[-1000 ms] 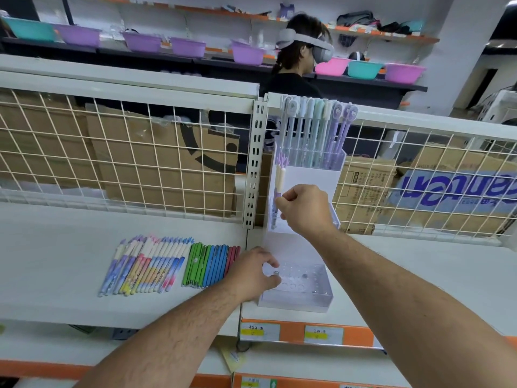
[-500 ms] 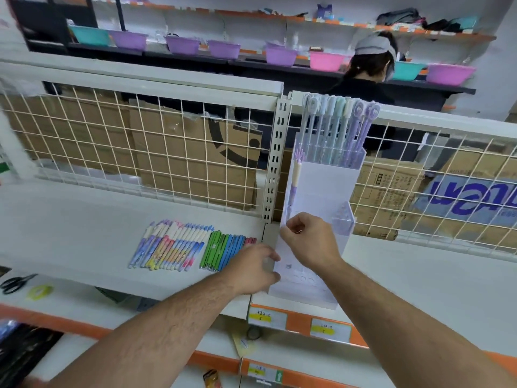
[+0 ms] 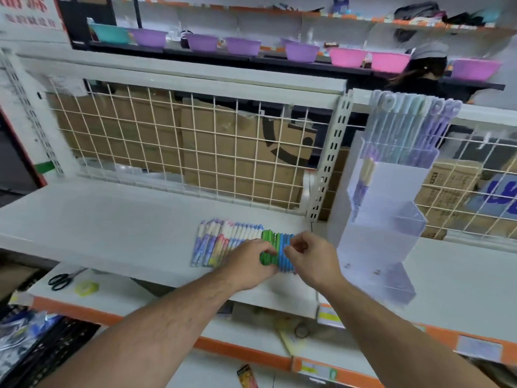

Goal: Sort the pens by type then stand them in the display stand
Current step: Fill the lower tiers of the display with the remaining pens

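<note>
- The left hand lay over the row of pens on the white shelf, its fingers curled round the lower ends of the green pens and grasping them.
- The right hand was right beside it, knuckles nearly touching, with the fingers bent in and the thumb and forefinger drawn together over the blue pens.
- With the blur of movement, I could not tell whether that pinch had hold of a blue pen or was only brushing it.
- Just past the left hand's wrist, on the side away from the right hand, the pastel pens lay flat and side by side, touching the green ones.
- The clear display stand stood on the far side of the right hand, near it but not touching, with its lower steps bare.
- A bunch of pale pens stood upright in the stand's top step, well above both hands.
- One cream and purple pen stood alone in the step below, at the edge nearer the hands.
- Beyond the fingertips a wire grid backed the shelf, with cardboard boxes behind it.
- Black scissors lay on a lower shelf, well off beyond the left forearm.
</note>
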`<state>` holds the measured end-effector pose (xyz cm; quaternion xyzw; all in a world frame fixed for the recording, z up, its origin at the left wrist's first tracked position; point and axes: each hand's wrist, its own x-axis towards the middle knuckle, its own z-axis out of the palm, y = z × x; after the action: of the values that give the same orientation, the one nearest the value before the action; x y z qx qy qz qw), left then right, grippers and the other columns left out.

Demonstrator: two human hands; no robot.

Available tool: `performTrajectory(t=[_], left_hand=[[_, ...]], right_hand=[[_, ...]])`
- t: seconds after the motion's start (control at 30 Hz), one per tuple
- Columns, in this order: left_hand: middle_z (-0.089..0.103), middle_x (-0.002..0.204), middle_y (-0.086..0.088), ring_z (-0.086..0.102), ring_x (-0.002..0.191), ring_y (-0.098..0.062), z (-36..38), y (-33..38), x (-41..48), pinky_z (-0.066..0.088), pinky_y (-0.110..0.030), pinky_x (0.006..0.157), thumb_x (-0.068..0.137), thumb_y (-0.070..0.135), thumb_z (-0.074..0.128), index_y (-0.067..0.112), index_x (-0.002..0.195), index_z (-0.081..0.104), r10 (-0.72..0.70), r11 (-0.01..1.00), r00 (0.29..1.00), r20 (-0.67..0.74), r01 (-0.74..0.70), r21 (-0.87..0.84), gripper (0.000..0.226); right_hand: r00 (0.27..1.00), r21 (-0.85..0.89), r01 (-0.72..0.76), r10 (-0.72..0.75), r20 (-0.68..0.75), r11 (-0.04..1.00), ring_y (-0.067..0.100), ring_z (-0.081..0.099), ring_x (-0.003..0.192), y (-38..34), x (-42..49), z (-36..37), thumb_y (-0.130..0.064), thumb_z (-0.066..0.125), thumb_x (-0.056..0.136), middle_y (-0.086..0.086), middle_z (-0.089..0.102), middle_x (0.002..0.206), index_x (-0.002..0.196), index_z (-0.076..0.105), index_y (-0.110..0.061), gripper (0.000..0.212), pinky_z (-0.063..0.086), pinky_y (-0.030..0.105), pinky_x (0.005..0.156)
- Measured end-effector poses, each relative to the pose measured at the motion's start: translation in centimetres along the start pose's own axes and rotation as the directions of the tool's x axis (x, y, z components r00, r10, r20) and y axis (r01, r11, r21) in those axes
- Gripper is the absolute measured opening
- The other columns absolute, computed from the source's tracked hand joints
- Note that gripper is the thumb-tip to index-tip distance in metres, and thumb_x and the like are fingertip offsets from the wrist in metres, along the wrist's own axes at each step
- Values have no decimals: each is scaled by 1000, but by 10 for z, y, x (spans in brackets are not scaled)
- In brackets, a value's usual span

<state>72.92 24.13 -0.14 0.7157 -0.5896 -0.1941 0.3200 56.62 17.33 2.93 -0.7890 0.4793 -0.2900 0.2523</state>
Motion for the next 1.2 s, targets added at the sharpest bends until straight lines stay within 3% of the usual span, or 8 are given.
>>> performTrajectory(t=[0.13, 0.23, 0.33, 0.4, 0.6, 0.7, 0.9, 1.2], left_hand=[[66, 91, 13, 61, 85, -7, -33, -53, -13, 50, -28, 79, 84, 25, 74, 21, 96, 71, -7, 999, 996, -94, 4, -35, 13], [61, 98, 10, 58, 91, -6, -54, -90, -19, 46, -24, 79, 85, 23, 71, 21, 98, 66, -55, 998, 989, -140, 57, 7, 13], [56, 106, 6, 58, 95, -14, -68, -116, -18, 48, -29, 80, 88, 23, 67, 21, 108, 62, -139, 989, 969, -204, 146, 23, 20], [56, 108, 4, 57, 93, -16, -72, -125, -13, 50, -33, 79, 88, 26, 67, 23, 104, 57, -177, 983, 957, -230, 185, 15, 18], [48, 91, 8, 52, 77, -13, -63, -134, -1, 39, -27, 59, 81, 38, 70, 19, 101, 50, -288, 954, 922, -258, 298, 3, 34], [48, 89, 9, 47, 67, -5, -60, -134, 4, 32, -22, 49, 83, 33, 67, 19, 101, 47, -345, 933, 889, -302, 359, -12, 30], [57, 103, -5, 58, 86, -24, -59, -127, 9, 49, -33, 64, 85, 29, 64, 7, 108, 52, -408, 899, 832, -375, 439, -5, 35], [62, 109, -9, 62, 95, -26, -59, -127, 23, 46, -32, 67, 88, 31, 62, 7, 108, 56, -458, 846, 812, -363, 523, 103, 32]], right_hand=[[1000, -31, 20, -21, -21, 999, 17, 63, 83, -22, -8, 54, -26, 69, 87, -4, 70, 89, 97, 70, -17, 14, 49, 29, 71], [998, -82, 43, -46, -39, 996, 19, 63, 87, -32, -10, 88, -27, 66, 91, -2, 69, 96, 102, 70, -16, 16, 53, 34, 74], [991, -157, 103, -115, -71, 982, 17, 59, 85, -37, -11, 113, -30, 64, 94, -5, 64, 93, 97, 69, -20, 12, 49, 30, 65], [981, -233, 152, -176, -86, 960, 17, 57, 83, -36, -10, 123, -31, 64, 93, -5, 62, 90, 92, 69, -21, 12, 45, 28, 62], [950, -279, 218, -268, -158, 935, 12, 49, 80, -27, -5, 137, -35, 57, 93, -9, 57, 84, 86, 66, -21, 18, 46, 27, 67], [964, -256, 165, -211, -163, 952, 10, 49, 83, -23, -6, 137, -37, 57, 93, -12, 53, 86, 89, 66, -23, 17, 45, 25, 72], [980, -255, 108, -146, -136, 961, 9, 50, 83, -26, -6, 137, -38, 60, 95, -11, 54, 86, 91, 66, -23, 16, 48, 26, 75], [979, -242, 96, -135, -154, 966, 11, 51, 78, -26, -7, 136, -35, 63, 93, -9, 54, 82, 88, 67, -19, 17, 50, 28, 69]])
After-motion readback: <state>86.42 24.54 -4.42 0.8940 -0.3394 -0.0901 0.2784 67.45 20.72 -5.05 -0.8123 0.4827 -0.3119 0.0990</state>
